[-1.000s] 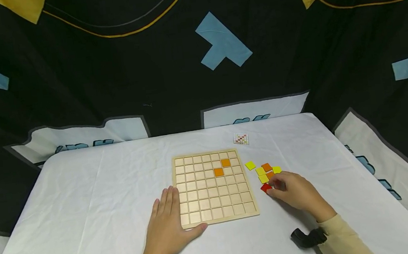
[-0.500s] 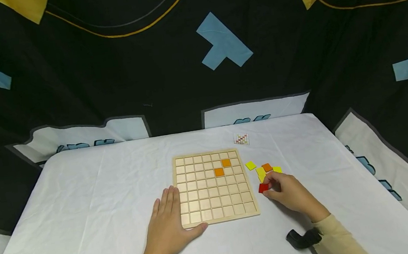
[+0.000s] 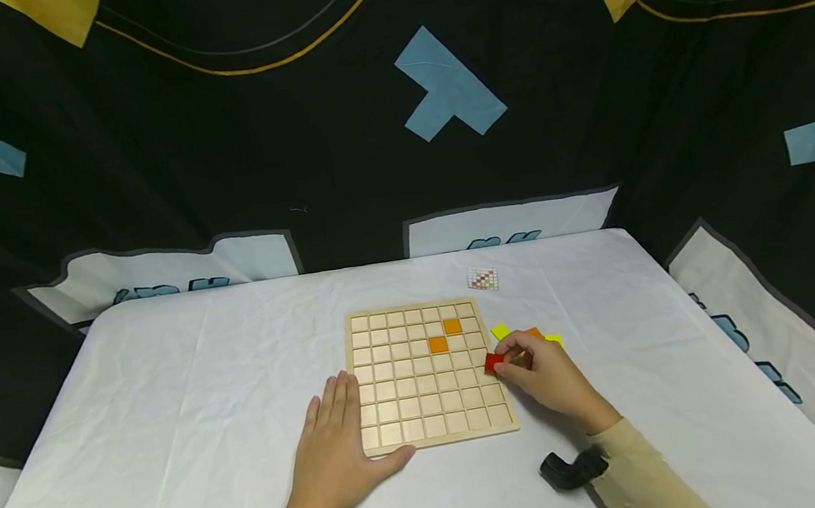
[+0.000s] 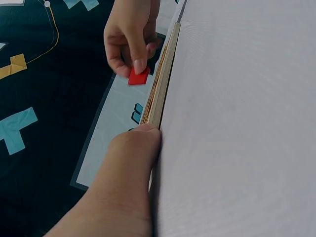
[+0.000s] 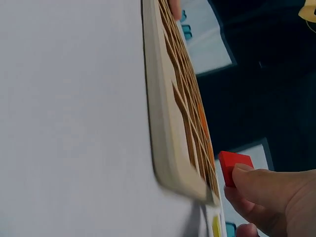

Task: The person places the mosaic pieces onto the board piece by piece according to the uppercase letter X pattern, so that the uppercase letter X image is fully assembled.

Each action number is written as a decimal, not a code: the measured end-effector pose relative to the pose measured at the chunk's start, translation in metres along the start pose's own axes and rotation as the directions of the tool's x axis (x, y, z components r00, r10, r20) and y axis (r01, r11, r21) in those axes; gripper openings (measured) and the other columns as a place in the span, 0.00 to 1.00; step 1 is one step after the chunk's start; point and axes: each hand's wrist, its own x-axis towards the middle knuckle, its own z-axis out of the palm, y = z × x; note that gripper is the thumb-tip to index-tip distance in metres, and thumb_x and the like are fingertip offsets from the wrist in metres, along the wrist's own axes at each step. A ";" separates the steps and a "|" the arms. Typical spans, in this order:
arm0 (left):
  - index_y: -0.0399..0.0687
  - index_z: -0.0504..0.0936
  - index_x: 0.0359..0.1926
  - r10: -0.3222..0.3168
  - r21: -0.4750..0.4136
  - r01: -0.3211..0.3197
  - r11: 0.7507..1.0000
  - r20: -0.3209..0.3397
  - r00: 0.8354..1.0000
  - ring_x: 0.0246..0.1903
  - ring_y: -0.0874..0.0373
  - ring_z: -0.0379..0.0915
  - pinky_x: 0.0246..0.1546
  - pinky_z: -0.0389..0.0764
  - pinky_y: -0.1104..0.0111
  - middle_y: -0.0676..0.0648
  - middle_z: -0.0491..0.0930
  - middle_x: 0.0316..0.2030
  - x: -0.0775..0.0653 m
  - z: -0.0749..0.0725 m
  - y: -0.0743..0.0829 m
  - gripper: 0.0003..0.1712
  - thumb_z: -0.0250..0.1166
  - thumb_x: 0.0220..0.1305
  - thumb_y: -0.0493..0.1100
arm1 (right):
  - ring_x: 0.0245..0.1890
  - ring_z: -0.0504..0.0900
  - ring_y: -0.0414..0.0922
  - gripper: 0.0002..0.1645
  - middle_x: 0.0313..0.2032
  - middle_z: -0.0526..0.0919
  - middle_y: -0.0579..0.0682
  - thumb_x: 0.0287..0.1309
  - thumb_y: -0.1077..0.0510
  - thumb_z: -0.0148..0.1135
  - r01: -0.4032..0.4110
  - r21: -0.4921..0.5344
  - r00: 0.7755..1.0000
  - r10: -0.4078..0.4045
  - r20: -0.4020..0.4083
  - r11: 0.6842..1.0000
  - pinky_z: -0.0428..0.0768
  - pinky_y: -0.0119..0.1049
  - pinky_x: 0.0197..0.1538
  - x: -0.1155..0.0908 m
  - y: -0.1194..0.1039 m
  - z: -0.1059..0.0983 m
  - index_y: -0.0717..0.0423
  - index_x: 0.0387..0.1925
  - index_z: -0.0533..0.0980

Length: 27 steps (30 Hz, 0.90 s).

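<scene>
The board (image 3: 410,409) lies on the white-covered table (image 3: 184,413), well in from the table's left and right edges, its far edge near the table's far edge. The left hand (image 3: 335,447) lies along the board's left edge, fingers straight and nearly together, with the thumb spread out to touch the near edge beside the near left corner. That placing probably keeps the board from sliding; nothing is gripped there.

The right hand (image 3: 550,376) has thumb and forefinger closed on a red tile (image 3: 492,362), held at the board's right edge and raised above the surface, as both wrist views show. The pinch takes one end only, so most of the tile sticks out past the fingertips, which likely leaves it free to seat in a square.

Two orange tiles (image 3: 452,326) sit in squares near the board's far right corner, meeting diagonally. Off the right edge lie loose yellow tiles (image 3: 499,331) and a loose orange tile (image 3: 533,333), partly hidden by the right hand, presumably kept there for easy reach. A small patterned card (image 3: 482,279) lies just beyond the far right corner, towards the table's far edge, where neither hand covers it.
</scene>
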 end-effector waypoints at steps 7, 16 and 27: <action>0.33 0.52 0.76 -0.012 -0.003 0.013 1.000 0.021 1.000 0.78 0.43 0.45 0.76 0.49 0.49 0.37 0.52 0.77 0.000 0.001 -0.001 0.75 0.57 0.45 0.86 | 0.21 0.72 0.39 0.09 0.31 0.81 0.41 0.58 0.58 0.70 0.032 0.046 0.999 -0.033 0.018 0.998 0.71 0.27 0.26 0.012 -0.019 0.023 0.45 0.39 0.79; 0.33 0.53 0.76 -0.010 -0.011 0.010 1.000 0.003 1.000 0.77 0.43 0.47 0.76 0.50 0.49 0.37 0.53 0.76 0.000 0.003 -0.001 0.74 0.57 0.45 0.86 | 0.27 0.75 0.38 0.09 0.30 0.81 0.38 0.59 0.56 0.70 0.080 0.036 0.997 -0.081 0.017 0.996 0.75 0.28 0.32 0.026 -0.039 0.050 0.46 0.40 0.79; 0.33 0.53 0.75 -0.010 -0.008 0.010 1.000 0.003 1.000 0.77 0.43 0.47 0.76 0.50 0.49 0.37 0.53 0.76 0.001 0.001 0.000 0.74 0.58 0.45 0.86 | 0.28 0.73 0.37 0.09 0.29 0.80 0.37 0.58 0.57 0.71 0.136 -0.047 0.991 -0.137 -0.004 0.990 0.73 0.28 0.32 0.036 -0.045 0.068 0.46 0.40 0.80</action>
